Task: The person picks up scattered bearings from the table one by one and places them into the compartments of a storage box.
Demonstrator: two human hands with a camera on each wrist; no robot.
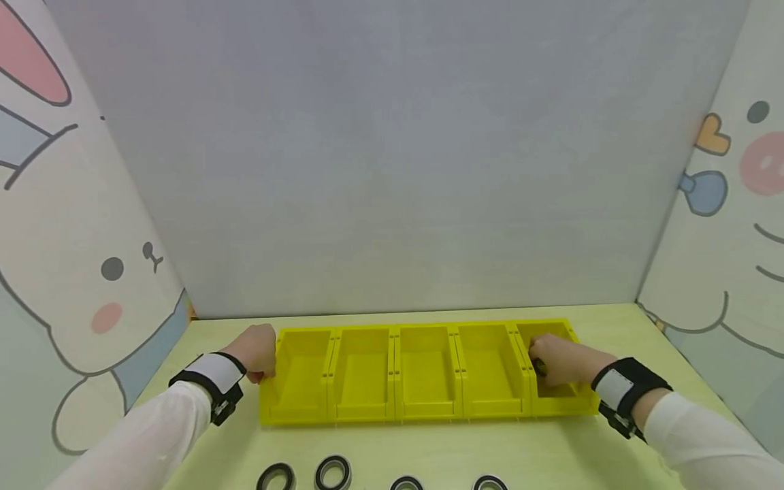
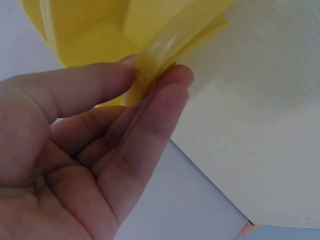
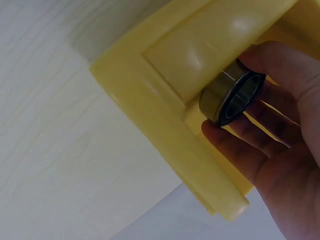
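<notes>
A row of yellow bins (image 1: pixel 425 371) stands on the pale table. My left hand (image 1: pixel 260 352) is at the row's left end, and in the left wrist view its thumb and fingers (image 2: pixel 150 100) pinch the yellow bin wall (image 2: pixel 165 45). My right hand (image 1: pixel 560 361) reaches into the rightmost bin (image 1: pixel 554 398). In the right wrist view it holds a metal bearing ring (image 3: pixel 232 97) between thumb and fingers, close against the bin's inner wall (image 3: pixel 190 60).
Several black-and-silver bearing rings (image 1: pixel 333 471) lie along the table's near edge in front of the bins. Grey backdrop behind, cartoon-printed side walls left and right. Bare tabletop (image 1: pixel 429 442) lies between the bins and the rings.
</notes>
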